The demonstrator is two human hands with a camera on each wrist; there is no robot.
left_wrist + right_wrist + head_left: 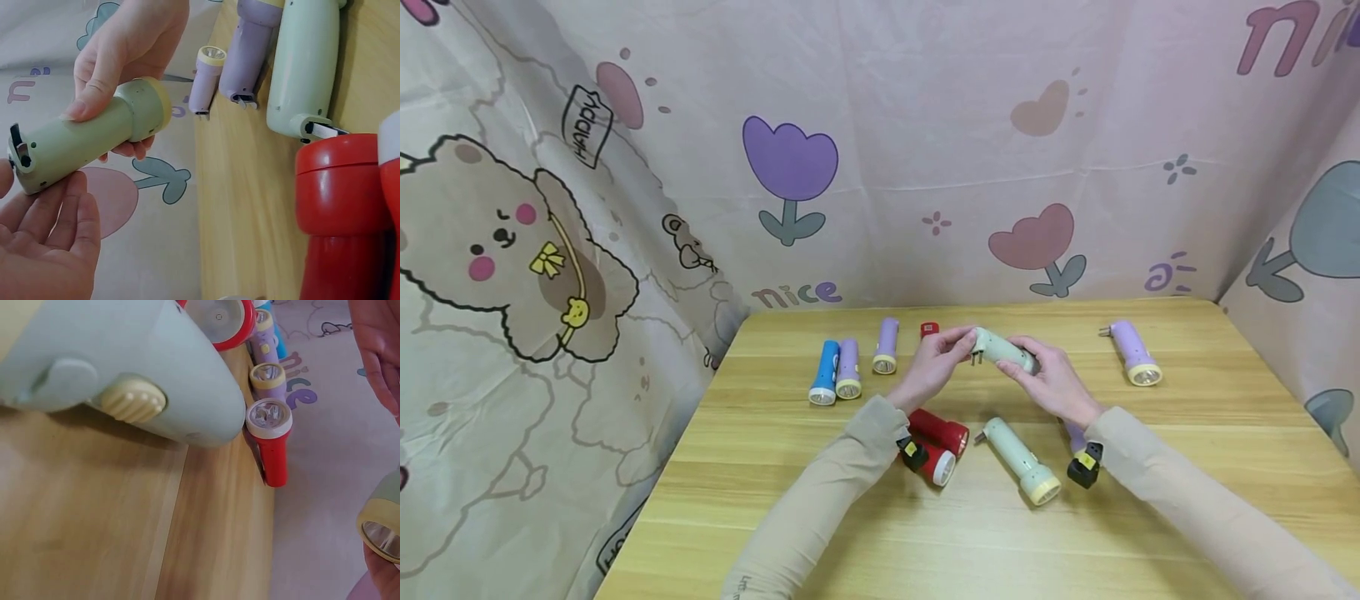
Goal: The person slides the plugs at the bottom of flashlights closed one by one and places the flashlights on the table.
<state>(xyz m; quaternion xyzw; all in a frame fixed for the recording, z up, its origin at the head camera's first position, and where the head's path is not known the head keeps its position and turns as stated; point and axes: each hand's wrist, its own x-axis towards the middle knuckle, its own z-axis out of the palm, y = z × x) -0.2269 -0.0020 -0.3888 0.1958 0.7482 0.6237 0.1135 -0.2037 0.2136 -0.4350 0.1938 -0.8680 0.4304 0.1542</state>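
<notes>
Torch [1006, 350], pale green, is hanging above the far half of the table [760, 500], spanning the gap between both hands. The right hand [1048, 377] is gripping its body, thumb over the top and fingers underneath, close to the cream-rimmed lens end, which is pointing right. The left hand [931, 365] is holding the tail, its fingers supporting it from below and its thumb lying by the prongs [977, 358], which are sticking out. Nearer than the hands, a second green torch [1017, 454] is lying on the wood, lens toward the near right. Two red torches [942, 432] are lying side by side to its left, partly covered by the left forearm, while a purple torch [1072, 435] is mostly hiding beneath the right wrist. Another purple one [1131, 348] is lying at the far right. At the far left, a blue torch [826, 371] is lying just beside a purple one [848, 367], with one more purple [887, 343] slightly farther back; a small red end [929, 329] is showing behind the left hand. Pale cloth [910, 100] is hanging behind and along both sides, showing tulips [790, 162], hearts and, at left, a bear [497, 242].
</notes>
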